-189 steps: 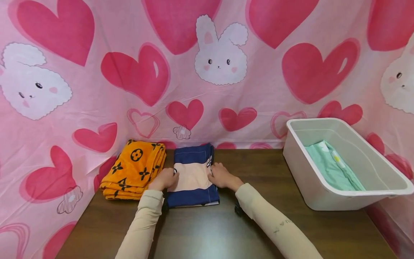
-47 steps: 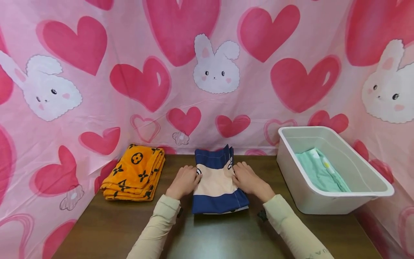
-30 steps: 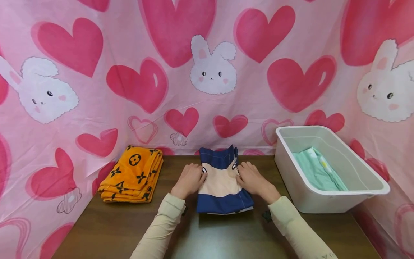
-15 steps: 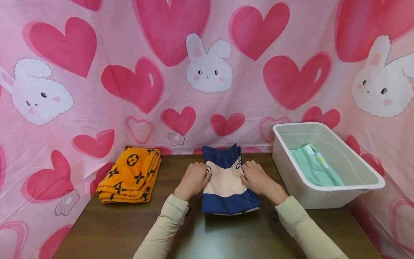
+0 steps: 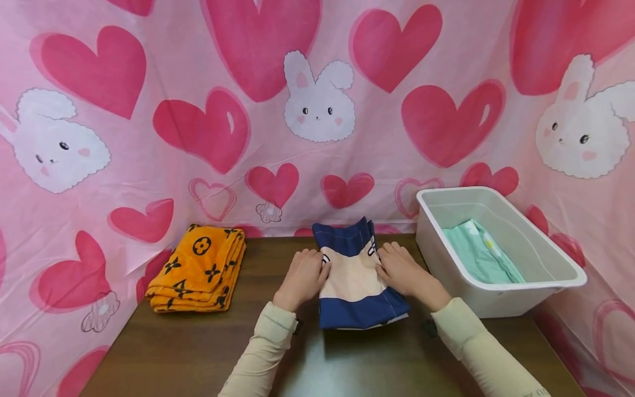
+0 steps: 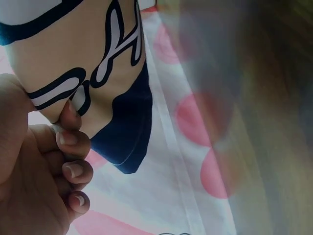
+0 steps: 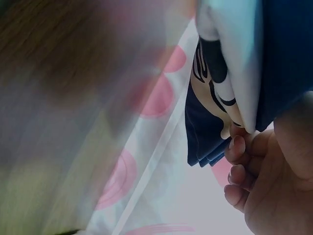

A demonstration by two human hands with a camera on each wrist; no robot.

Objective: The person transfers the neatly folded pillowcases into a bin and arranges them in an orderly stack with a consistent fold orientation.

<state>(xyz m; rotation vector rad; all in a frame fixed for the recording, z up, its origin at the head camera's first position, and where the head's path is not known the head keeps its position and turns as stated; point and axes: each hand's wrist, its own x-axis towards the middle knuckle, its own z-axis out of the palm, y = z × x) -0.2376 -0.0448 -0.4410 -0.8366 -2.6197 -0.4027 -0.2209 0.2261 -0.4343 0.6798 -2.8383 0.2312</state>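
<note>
A folded navy-and-beige cloth (image 5: pixel 353 278) hangs between my two hands, just above the wooden table, with a shadow under its front edge. Its left side is pinched by my left hand (image 5: pixel 303 277); the left wrist view shows the thumb on one face, the curled fingers (image 6: pixel 68 139) on the other, and dark lettering on the beige part. On the opposite side my right hand (image 5: pixel 404 270) pinches the layered edge, its fingers (image 7: pixel 237 147) curled under the cloth in the right wrist view. Exactly what kind of cloth it is cannot be told.
A folded orange blanket (image 5: pixel 198 270) with black motifs lies at the left of the table (image 5: pixel 198 353). At the right stands a pale grey bin (image 5: pixel 446 264) holding a folded mint-green cloth (image 5: pixel 481 251). A pink heart-printed curtain (image 5: pixel 238 149) encloses the back and sides.
Over these frames both hands have carried the navy-and-beige cloth from beside the orange blanket to the right, toward the bin, and off the tabletop. The view has shifted somewhat too.
</note>
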